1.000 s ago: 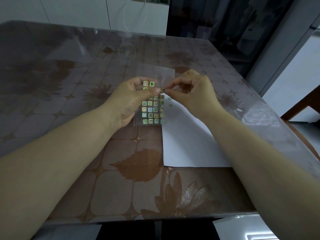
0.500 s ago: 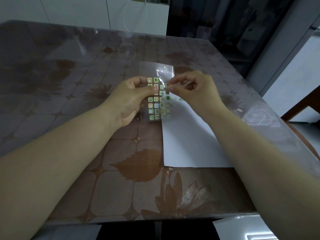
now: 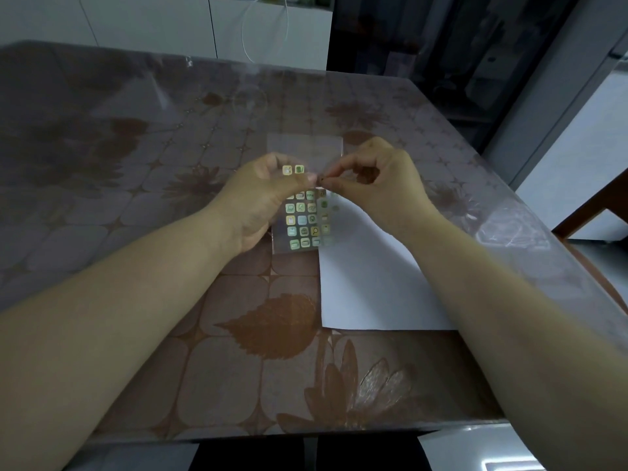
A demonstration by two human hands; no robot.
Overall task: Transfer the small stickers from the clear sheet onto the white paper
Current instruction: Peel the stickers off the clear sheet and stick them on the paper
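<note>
My left hand (image 3: pixel 261 195) holds a clear sheet (image 3: pixel 304 151) upright above the table, thumb pressed on its front. Several small square stickers (image 3: pixel 302 220) in green, blue and yellow fill its lower half. My right hand (image 3: pixel 377 183) pinches with thumb and forefinger at the sheet's right edge, on a small dark sticker (image 3: pixel 320 180) right by my left thumb. The white paper (image 3: pixel 367 283) lies flat on the table under my right wrist, with a few tiny stickers (image 3: pixel 335 208) near its top left corner.
The table (image 3: pixel 170 368) has a brown leaf and flower pattern under a glossy clear cover. Its front edge runs close to me, its right edge slants away. White cabinets and a hanging white cable (image 3: pixel 265 28) stand behind.
The clear sheet dropped back down a little and tilted. My right fingertips moved left and closed on a sticker at the sheet's right edge, against my left thumb.
</note>
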